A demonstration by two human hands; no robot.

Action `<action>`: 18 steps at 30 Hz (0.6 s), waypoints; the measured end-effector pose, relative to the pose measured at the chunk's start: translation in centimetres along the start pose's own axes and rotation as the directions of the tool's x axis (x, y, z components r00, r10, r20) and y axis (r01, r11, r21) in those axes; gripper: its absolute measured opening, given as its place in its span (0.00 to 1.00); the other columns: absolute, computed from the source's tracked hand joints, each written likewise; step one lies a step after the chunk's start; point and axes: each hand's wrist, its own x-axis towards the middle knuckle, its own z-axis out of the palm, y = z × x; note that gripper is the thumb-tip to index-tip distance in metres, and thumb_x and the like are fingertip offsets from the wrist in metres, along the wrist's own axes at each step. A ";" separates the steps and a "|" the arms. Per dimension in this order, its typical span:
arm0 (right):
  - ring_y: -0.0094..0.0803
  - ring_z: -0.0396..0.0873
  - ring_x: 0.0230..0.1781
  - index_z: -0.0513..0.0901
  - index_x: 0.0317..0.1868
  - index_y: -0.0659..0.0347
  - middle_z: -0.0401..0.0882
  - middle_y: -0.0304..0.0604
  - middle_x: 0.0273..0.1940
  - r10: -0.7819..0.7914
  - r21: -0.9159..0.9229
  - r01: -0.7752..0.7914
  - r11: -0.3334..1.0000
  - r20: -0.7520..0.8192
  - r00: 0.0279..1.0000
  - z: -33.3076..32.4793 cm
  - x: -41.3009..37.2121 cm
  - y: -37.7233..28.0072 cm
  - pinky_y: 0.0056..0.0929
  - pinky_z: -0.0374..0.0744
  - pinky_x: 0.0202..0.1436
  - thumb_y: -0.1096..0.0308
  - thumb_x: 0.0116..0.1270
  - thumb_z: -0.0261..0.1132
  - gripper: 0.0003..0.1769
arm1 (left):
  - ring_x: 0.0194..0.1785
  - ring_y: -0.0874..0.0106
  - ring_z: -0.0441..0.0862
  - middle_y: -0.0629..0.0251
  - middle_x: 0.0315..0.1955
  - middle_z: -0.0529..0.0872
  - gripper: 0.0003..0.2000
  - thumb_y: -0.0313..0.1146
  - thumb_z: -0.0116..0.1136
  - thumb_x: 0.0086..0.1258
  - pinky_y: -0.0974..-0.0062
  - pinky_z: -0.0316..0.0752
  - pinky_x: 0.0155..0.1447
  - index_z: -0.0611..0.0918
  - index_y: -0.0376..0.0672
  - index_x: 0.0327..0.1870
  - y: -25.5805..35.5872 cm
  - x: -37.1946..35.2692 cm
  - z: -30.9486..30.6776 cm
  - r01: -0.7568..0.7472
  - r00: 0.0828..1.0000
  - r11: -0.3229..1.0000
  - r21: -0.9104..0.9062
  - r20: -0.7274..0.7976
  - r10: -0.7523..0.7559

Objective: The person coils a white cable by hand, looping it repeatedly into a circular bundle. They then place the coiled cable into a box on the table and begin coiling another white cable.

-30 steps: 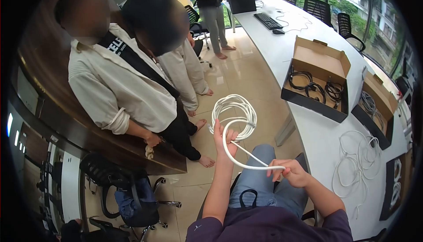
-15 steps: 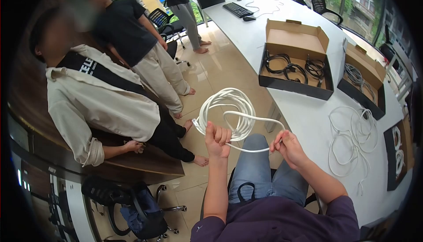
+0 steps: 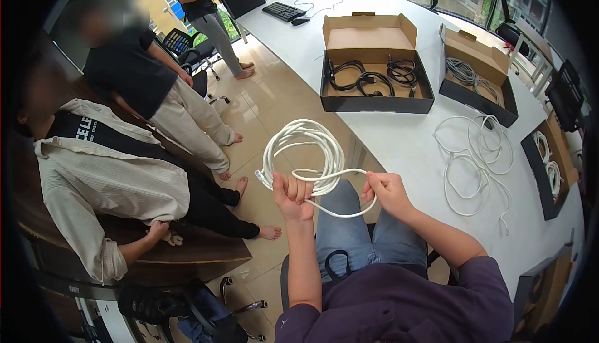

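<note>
A white cable is wound in several loops, held up above my knees. My left hand is closed round the bottom of the coil, and a clear plug sticks out at the coil's left side. To the right, my right hand pinches a length of the same cable that curves out of the coil. The part between my hands makes a loose loop. On the white table, right of my hands, a second white cable lies in loose, tangled loops.
Open boxes stand on the table: one with black cables, one with grey cables, one with white cables. A keyboard and monitor are farther back. Three people stand at the left; a backpack is at lower left.
The view has turned right, so the people and boxes appear farther left. My right hand has come slightly nearer the coil, and the nearest person's hand has moved lower.
</note>
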 end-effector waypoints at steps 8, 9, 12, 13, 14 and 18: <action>0.36 0.82 0.43 0.81 0.47 0.74 0.84 0.53 0.42 0.102 0.648 -0.513 0.564 0.561 0.821 -1.1 3.1 -1.2 0.31 0.79 0.47 0.33 0.73 0.37 0.46 | 0.10 0.84 0.48 0.80 0.08 0.54 0.23 0.48 0.40 0.80 0.81 0.53 0.19 0.61 0.53 0.19 0.5 -0.3 -0.5 0.154 0.986 0.951 -0.268 -0.012 -0.163; 0.41 0.80 0.51 0.76 0.56 0.72 0.81 0.54 0.49 0.085 0.612 -0.535 0.583 0.609 0.789 -1.0 4.5 1.7 0.38 0.78 0.53 0.27 0.69 0.33 0.51 | 0.10 0.84 0.49 0.80 0.08 0.54 0.23 0.49 0.39 0.80 0.81 0.52 0.19 0.61 0.53 0.18 0.1 -0.6 -0.8 0.180 0.982 0.944 -0.277 -0.008 -0.189; 0.43 0.80 0.54 0.75 0.59 0.59 0.81 0.52 0.51 0.147 0.609 -0.569 0.552 0.601 0.786 2.5 5.6 3.3 0.44 0.77 0.57 0.35 0.74 0.36 0.38 | 0.09 0.84 0.50 0.80 0.07 0.55 0.24 0.49 0.38 0.80 0.81 0.52 0.18 0.61 0.52 0.17 -0.3 -1.7 -1.0 0.237 0.966 0.942 -0.239 -0.046 -0.255; 0.42 0.80 0.54 0.74 0.60 0.54 0.81 0.51 0.51 0.108 0.603 -0.542 0.586 0.605 0.789 3.4 5.9 4.2 0.45 0.77 0.57 0.40 0.75 0.39 0.31 | 0.09 0.84 0.50 0.79 0.07 0.55 0.24 0.49 0.38 0.80 0.81 0.53 0.18 0.61 0.52 0.17 0.1 -2.1 -0.8 0.214 0.971 0.948 -0.235 -0.054 -0.233; 0.42 0.80 0.53 0.72 0.61 0.53 0.81 0.51 0.51 0.148 0.622 -0.589 0.516 0.612 0.777 4.2 6.0 4.5 0.47 0.77 0.57 0.42 0.76 0.40 0.29 | 0.08 0.83 0.51 0.79 0.07 0.55 0.24 0.48 0.37 0.80 0.81 0.53 0.18 0.61 0.52 0.17 0.7 -2.3 -0.7 0.200 0.974 0.952 -0.233 -0.060 -0.220; 0.43 0.79 0.54 0.71 0.62 0.54 0.77 0.54 0.56 0.208 0.538 -0.577 0.615 0.594 0.777 6.6 6.3 3.5 0.48 0.77 0.58 0.43 0.76 0.41 0.29 | 0.08 0.83 0.51 0.79 0.07 0.55 0.24 0.48 0.37 0.80 0.82 0.54 0.18 0.62 0.52 0.18 2.4 -3.4 -1.7 0.159 0.986 0.934 -0.321 -0.003 -0.169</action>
